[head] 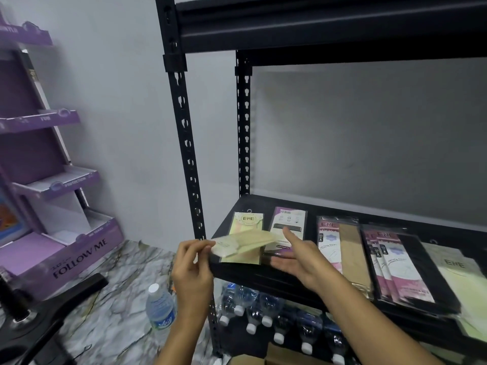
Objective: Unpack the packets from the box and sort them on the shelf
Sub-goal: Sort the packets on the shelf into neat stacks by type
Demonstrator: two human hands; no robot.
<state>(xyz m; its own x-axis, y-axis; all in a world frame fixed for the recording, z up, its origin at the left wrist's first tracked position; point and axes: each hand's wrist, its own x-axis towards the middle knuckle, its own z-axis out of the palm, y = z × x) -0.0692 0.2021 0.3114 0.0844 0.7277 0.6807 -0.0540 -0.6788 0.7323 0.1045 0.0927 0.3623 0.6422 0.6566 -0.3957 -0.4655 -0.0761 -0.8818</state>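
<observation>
My left hand [193, 262] pinches one end of a pale yellow packet [243, 242], held flat just above the left front corner of the black shelf [263, 276]. My right hand [297, 256] is open beside it, fingers straight, palm turned toward the packet. Under the held packet a matching yellow ENE packet [247, 222] lies on the shelf. To its right lie a purple-and-white packet [288, 225], a pink packet with a tan one [340, 248], a pile of pink packets [395, 267] and pale yellow packets [458, 275]. The cardboard box [276, 358] shows at the bottom edge.
The black upright post [188, 154] of the shelving stands right by my left hand. Several water bottles [266, 312] lie on the lower level, and one bottle [160, 309] stands on the marble floor. A purple cardboard display stand [47, 180] is at the left.
</observation>
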